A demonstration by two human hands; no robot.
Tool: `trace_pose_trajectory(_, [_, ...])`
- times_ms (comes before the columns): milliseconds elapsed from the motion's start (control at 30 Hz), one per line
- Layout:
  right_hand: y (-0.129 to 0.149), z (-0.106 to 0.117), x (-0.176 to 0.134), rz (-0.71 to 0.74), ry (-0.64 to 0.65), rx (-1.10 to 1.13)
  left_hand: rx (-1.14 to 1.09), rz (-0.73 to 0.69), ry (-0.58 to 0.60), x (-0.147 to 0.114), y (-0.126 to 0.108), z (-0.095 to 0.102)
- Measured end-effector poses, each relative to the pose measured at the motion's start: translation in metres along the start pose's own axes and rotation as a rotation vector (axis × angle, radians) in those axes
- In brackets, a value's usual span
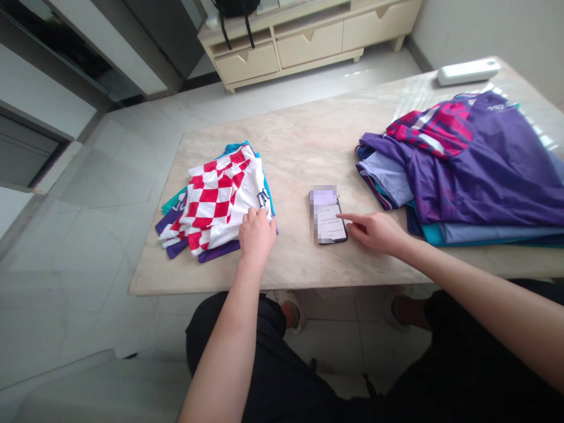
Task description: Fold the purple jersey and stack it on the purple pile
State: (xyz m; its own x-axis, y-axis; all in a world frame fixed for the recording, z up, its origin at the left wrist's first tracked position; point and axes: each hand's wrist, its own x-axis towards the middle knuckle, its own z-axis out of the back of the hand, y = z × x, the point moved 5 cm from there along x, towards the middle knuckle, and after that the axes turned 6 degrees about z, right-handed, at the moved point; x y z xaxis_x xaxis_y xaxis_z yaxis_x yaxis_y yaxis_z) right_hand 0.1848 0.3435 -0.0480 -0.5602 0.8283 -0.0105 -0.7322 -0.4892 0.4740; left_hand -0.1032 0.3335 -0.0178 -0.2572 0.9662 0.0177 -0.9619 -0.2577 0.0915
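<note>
My left hand (pixel 257 232) rests on the near right side of a small stack of folded clothes, its fingers bent downward and the tips partly hidden. On top of that stack lies a red-and-white checkered shirt (pixel 211 197), with purple (pixel 218 251) and teal fabric (pixel 237 148) showing from below. Between the two clothes piles a smartphone (pixel 337 226) lies flat, its screen lit and partly pixelated. The index finger of my right hand (pixel 370 229) points at the phone's right edge, at or just over the screen; the other fingers are curled and hold nothing.
A larger pile of shirts, topped by a purple shirt (pixel 493 170), covers the right of the marble-patterned table (pixel 299 141). Behind it lies a white oblong object (pixel 469 71). A pale wooden cabinet (pixel 311 44) bearing a black bag (pixel 237 7) stands beyond the table.
</note>
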Motion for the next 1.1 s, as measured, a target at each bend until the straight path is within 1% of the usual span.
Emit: trace_pose_trajectory(1100, [0.0008, -0.0004, 0.0003, -0.005, 0.009, -0.026, 0.013, -0.007, -0.009, -0.0012, -0.0019, 0.0008])
